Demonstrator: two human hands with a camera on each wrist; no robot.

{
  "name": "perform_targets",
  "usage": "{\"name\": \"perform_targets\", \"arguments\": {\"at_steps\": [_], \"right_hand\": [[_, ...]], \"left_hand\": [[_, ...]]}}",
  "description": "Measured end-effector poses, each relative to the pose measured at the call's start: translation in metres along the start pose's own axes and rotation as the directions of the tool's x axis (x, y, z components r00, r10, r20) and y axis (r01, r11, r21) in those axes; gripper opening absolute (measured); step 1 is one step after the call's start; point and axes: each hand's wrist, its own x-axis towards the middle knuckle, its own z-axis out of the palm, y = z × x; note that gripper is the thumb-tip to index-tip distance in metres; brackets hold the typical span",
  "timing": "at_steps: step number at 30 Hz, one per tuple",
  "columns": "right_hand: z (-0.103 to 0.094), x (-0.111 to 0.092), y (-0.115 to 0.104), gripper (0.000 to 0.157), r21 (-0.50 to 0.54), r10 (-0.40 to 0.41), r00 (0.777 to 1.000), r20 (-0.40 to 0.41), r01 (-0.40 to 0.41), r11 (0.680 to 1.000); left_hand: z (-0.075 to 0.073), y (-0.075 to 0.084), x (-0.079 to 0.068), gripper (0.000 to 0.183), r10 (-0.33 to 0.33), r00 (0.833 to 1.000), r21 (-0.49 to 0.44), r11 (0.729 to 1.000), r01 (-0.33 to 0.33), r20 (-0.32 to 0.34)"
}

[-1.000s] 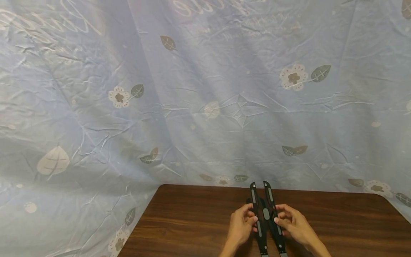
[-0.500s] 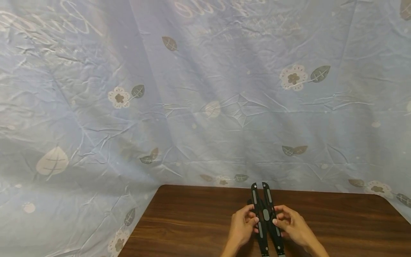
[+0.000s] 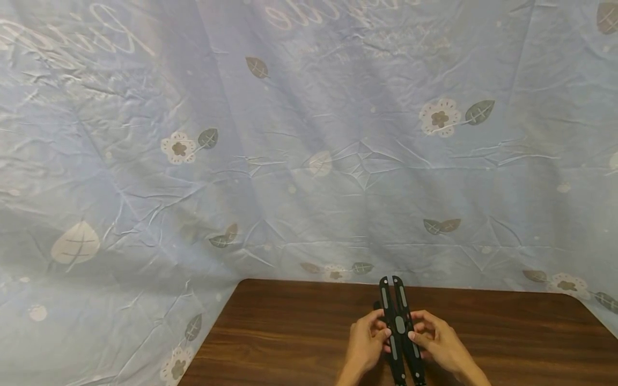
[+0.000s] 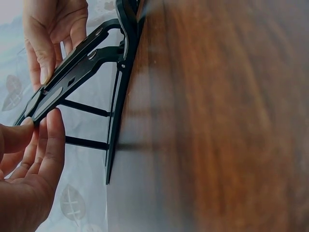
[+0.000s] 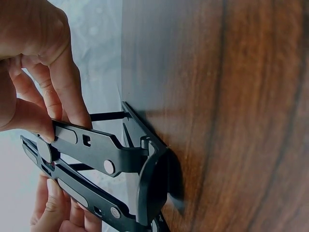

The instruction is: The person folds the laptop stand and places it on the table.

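A black folding laptop stand point(image 3: 399, 325) with grey pads stands on the table, its two long arms almost side by side. From the left, my left hand point(image 3: 365, 343) pinches one arm between thumb and fingers. My right hand point(image 3: 440, 340) grips the other arm the same way, thumb on top. In the left wrist view, thin struts of the stand point(image 4: 87, 79) run from the raised arms to the lower bars at the table. The right wrist view shows the stand's curved front lip point(image 5: 150, 181) close to the wood.
The dark brown wooden table point(image 3: 285, 332) has rounded far corners. Behind it and to the left hangs a wrinkled pale blue cloth point(image 3: 289, 214) printed with leaves and flowers.
The stand's two arms have come closer together, narrowing the gap at their far tips. Both hands have moved slightly inward, still gripping the arms.
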Motion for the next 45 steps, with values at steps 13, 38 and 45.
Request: {"name": "perform_targets", "arguments": {"at_steps": [13, 38, 45], "right_hand": [[0.003, -0.001, -0.001, 0.057, 0.0, -0.01, 1.0, 0.003, 0.01, 1.0], [0.011, -0.002, -0.006, 0.051, -0.031, -0.004, 1.0, -0.025, 0.003, 1.0], [0.014, -0.002, -0.005, 0.05, -0.044, 0.006, 0.998, -0.057, -0.009, 0.999]], "left_hand": [[0.001, 0.001, -0.001, 0.039, 0.016, 1.0, 0.013, 1.0, -0.015, -0.016], [0.006, 0.005, -0.001, 0.034, -0.006, 1.0, 0.037, 0.999, 0.006, -0.005], [0.007, 0.005, -0.002, 0.033, 0.005, 1.0, 0.049, 0.999, -0.005, -0.01]]}}
